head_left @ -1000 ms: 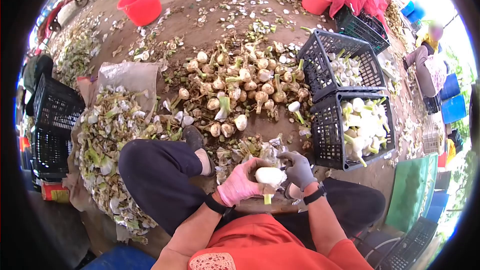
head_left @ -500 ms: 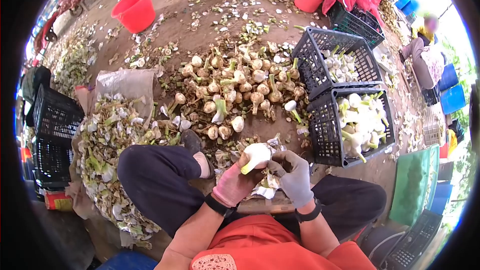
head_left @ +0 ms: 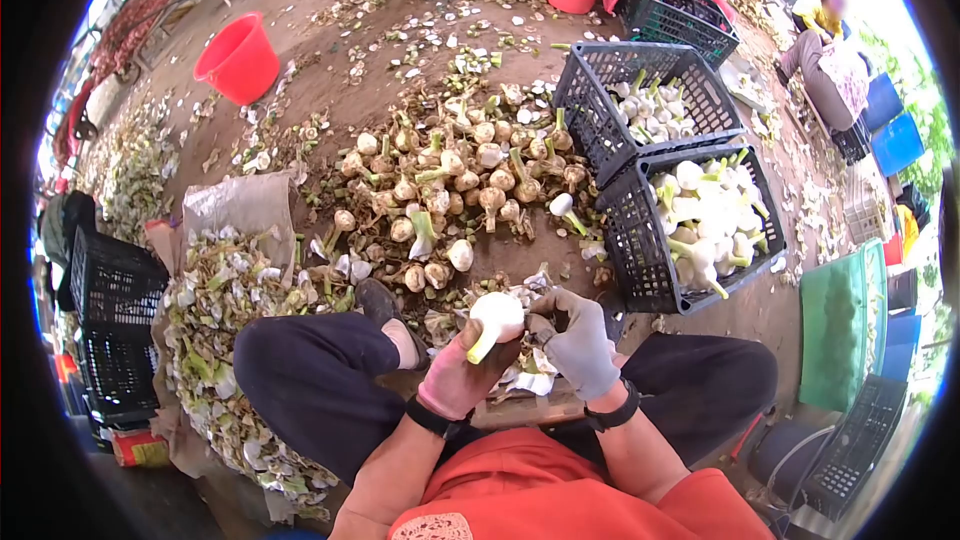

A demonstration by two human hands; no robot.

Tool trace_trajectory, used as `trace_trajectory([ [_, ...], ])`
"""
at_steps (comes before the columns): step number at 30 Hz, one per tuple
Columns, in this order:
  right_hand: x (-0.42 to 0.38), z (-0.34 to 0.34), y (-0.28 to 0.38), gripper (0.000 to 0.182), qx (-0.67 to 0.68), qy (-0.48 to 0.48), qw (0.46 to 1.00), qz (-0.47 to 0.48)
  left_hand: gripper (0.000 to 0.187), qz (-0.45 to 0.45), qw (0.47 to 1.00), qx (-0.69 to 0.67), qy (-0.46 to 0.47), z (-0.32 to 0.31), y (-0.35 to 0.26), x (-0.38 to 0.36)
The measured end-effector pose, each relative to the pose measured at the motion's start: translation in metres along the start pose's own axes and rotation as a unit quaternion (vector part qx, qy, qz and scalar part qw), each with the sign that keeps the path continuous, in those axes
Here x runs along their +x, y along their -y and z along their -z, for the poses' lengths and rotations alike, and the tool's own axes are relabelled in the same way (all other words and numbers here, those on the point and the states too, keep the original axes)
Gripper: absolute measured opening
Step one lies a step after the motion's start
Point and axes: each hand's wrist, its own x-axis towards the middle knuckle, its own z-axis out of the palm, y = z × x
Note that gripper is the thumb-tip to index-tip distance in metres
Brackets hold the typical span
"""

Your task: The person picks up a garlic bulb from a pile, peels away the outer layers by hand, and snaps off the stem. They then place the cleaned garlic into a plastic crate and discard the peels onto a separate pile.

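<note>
A white garlic bulb (head_left: 499, 316) with a short green stem sits in my left hand (head_left: 458, 376), which wears a pink-palmed glove and is closed around it. The stem points down and to the left. Just right of the bulb, my right hand (head_left: 583, 348), in a grey glove, has its fingers curled together. Whatever is between those fingers is too small or hidden to make out. Beneath both hands lie loose garlic skins (head_left: 530, 380). A heap of untrimmed garlic bulbs (head_left: 465, 175) with roots and stems spreads on the ground ahead of my knees.
Two black crates (head_left: 625, 250) at the right hold white garlic. Peelings (head_left: 235, 330) pile up at the left, beside stacked black crates (head_left: 112, 320). Red buckets (head_left: 238, 58) stand farther off. A person (head_left: 825, 65) sits at the far right near blue buckets (head_left: 897, 145).
My right hand has drawn slightly away from the bulb, whose white side now faces up more fully. The whole view has shifted a little, moving the crates and heap leftward.
</note>
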Motion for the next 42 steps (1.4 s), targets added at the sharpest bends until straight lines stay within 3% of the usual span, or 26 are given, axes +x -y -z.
trace_trajectory([
  [1, 0.004, 0.0, -0.004, 0.006, 0.003, -0.003, 1.0, 0.0, 0.052, -0.006, 1.0, -0.021, 0.0, 0.005, 0.002, 0.002],
  [3, 0.017, 0.002, -0.031, 0.008, -0.179, -0.02, 0.984, 0.012, 0.053, -0.008, 0.999, -0.039, -0.001, 0.003, 0.004, -0.001],
  [5, 0.029, 0.014, -0.098, 0.011, -0.316, -0.065, 0.946, -0.017, 0.044, 0.061, 0.983, -0.151, 0.09, -0.011, -0.004, -0.002],
  [7, 0.023, 0.022, -0.099, 0.021, -0.27, -0.063, 0.961, 0.022, 0.044, 0.034, 0.983, -0.163, 0.083, -0.009, -0.009, 0.004],
  [8, 0.02, 0.023, -0.104, 0.023, -0.275, -0.076, 0.952, 0.11, 0.044, 0.03, 0.983, -0.172, 0.06, -0.006, -0.007, 0.001],
  [9, 0.018, 0.021, -0.09, 0.023, -0.277, -0.077, 0.952, 0.108, 0.044, 0.029, 0.983, -0.175, 0.045, -0.006, -0.008, 0.004],
  [11, 0.013, 0.016, -0.049, 0.023, 0.018, 0.012, 1.0, 0.005, 0.043, 0.029, 0.985, -0.166, 0.041, -0.008, -0.006, 0.007],
  [15, 0.002, 0.001, -0.014, 0.022, -0.045, -0.021, 0.996, 0.067, 0.044, -0.011, 0.991, -0.13, 0.044, 0.005, 0.002, 0.012],
  [16, 0.004, -0.002, -0.022, 0.019, -0.025, -0.033, 0.997, 0.068, 0.045, -0.003, 0.988, -0.146, 0.056, 0.008, 0.004, 0.017],
  [17, 0.01, 0.004, -0.023, 0.018, 0.05, 0.006, 0.999, -0.019, 0.048, -0.015, 0.989, -0.148, -0.01, 0.006, 0.006, 0.018],
  [19, 0.032, 0.015, -0.072, 0.021, -0.08, -0.068, 0.994, 0.014, 0.048, -0.001, 0.995, -0.097, 0.003, -0.007, 0.002, 0.009],
  [21, 0.032, 0.029, -0.092, 0.03, -0.103, -0.117, 0.987, 0.042, 0.047, 0.001, 0.996, -0.081, -0.032, -0.016, 0.001, 0.01],
  [22, 0.028, 0.03, -0.07, 0.043, -0.09, -0.079, 0.986, 0.115, 0.045, -0.007, 0.998, -0.044, -0.041, -0.013, -0.001, 0.015],
  [23, 0.015, 0.032, -0.05, 0.058, -0.056, 0.003, 0.996, 0.07, 0.045, -0.012, 0.996, -0.005, -0.084, -0.01, 0.001, 0.018],
  [25, 0.007, 0.019, -0.032, 0.063, 0.073, 0.103, 0.99, 0.066, 0.042, -0.022, 0.989, 0.091, -0.111, -0.011, 0.01, 0.029],
  [27, 0.003, 0.018, -0.037, 0.063, 0.042, 0.111, 0.99, 0.076, 0.042, -0.052, 0.956, 0.25, -0.143, -0.006, 0.021, 0.035],
  [29, 0.012, 0.027, -0.059, 0.058, 0.023, 0.071, 0.993, 0.094, 0.052, -0.016, 0.939, 0.321, -0.123, -0.009, 0.023, 0.033],
  [31, 0.023, 0.056, -0.057, 0.053, -0.071, -0.072, 0.992, 0.081, 0.056, -0.026, 0.93, 0.35, -0.111, -0.023, 0.025, 0.037],
  [33, 0.041, 0.112, 0.003, 0.033, -0.2, -0.227, 0.944, 0.134, 0.053, -0.029, 0.936, 0.316, -0.15, -0.015, 0.027, 0.04],
  [34, 0.064, 0.148, -0.036, 0.023, -0.101, -0.358, 0.925, 0.08, 0.042, -0.031, 0.947, 0.272, -0.169, -0.013, 0.027, 0.042],
  [35, 0.081, 0.184, -0.039, 0.024, -0.052, -0.405, 0.899, 0.159, 0.042, -0.036, 0.946, 0.268, -0.179, -0.011, 0.026, 0.042],
  [36, 0.096, 0.223, -0.041, 0.028, 0.022, -0.457, 0.875, 0.158, 0.04, -0.026, 0.942, 0.274, -0.192, -0.009, 0.025, 0.042],
  [37, 0.097, 0.249, -0.022, 0.031, -0.029, -0.458, 0.883, 0.099, 0.038, -0.017, 0.938, 0.279, -0.205, -0.007, 0.023, 0.042],
  [39, 0.126, 0.294, -0.049, 0.035, -0.158, -0.582, 0.793, 0.088, 0.03, -0.007, 0.937, 0.279, -0.208, 0.005, 0.022, 0.045],
  [41, 0.126, 0.254, -0.025, 0.033, -0.233, -0.57, 0.767, 0.179, 0.031, -0.001, 0.935, 0.269, -0.229, 0.005, 0.02, 0.047],
  [42, 0.126, 0.212, -0.01, 0.03, -0.149, -0.506, 0.83, 0.179, 0.031, -0.003, 0.935, 0.264, -0.237, 0.007, 0.021, 0.048],
])
